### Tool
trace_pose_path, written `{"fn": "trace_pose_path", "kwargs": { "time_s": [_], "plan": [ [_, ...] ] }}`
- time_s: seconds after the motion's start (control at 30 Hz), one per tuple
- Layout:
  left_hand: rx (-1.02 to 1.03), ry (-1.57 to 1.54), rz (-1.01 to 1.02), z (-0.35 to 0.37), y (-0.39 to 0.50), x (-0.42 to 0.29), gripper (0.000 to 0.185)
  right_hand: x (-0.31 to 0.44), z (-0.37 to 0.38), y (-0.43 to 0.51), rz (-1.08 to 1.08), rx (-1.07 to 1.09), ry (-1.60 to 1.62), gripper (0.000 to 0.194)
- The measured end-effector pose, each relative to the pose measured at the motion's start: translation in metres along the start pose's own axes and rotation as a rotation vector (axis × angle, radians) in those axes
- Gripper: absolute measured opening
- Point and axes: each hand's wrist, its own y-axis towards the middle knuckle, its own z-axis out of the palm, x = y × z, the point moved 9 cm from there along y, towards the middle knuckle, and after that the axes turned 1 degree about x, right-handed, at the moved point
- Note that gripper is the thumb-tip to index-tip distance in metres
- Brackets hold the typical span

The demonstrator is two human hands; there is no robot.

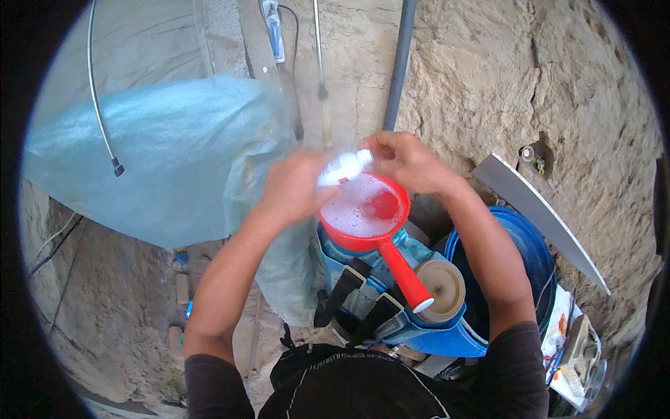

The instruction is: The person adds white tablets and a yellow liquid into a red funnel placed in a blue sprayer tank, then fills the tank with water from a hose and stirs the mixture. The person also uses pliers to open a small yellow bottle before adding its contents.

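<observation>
My left hand (pixel 298 183) grips a white plastic bottle (pixel 340 168), which lies tilted above the rim of a red plastic dipper (pixel 361 243), its neck end pointing right. My right hand (pixel 400 160) is just right of the bottle's neck, fingers bent; whether they hold a cap is hidden. Foamy, whitish liquid (pixel 353 209) fills the dipper. Its red handle (pixel 405 277) points down and right. Below it is a blue backpack sprayer tank (pixel 379 324) with black straps and a round beige lid (pixel 440 288) beside the handle.
A blue barrel (pixel 523 225) stands right of the tank under a leaning grey board (pixel 542 204). Translucent bluish plastic sheeting (pixel 172 157) spreads at the left. A grey pipe (pixel 400 68) and thin metal wands (pixel 317 47) stand by the rough wall (pixel 502 78). Assorted items lie at lower right.
</observation>
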Motion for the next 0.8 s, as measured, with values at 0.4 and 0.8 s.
{"fn": "trace_pose_path", "kwargs": {
  "time_s": [0.4, 0.8],
  "plan": [
    [0.066, 0.013, -0.013, 0.006, 0.005, -0.001, 0.053, -0.016, -0.018, -0.017, -0.12, -0.354, 0.175, 0.04],
    [0.165, 0.447, 0.15, 0.014, 0.019, -0.012, 0.045, -0.074, -0.001, -0.086, 0.075, -0.544, 0.536, 0.042]
  ]
}}
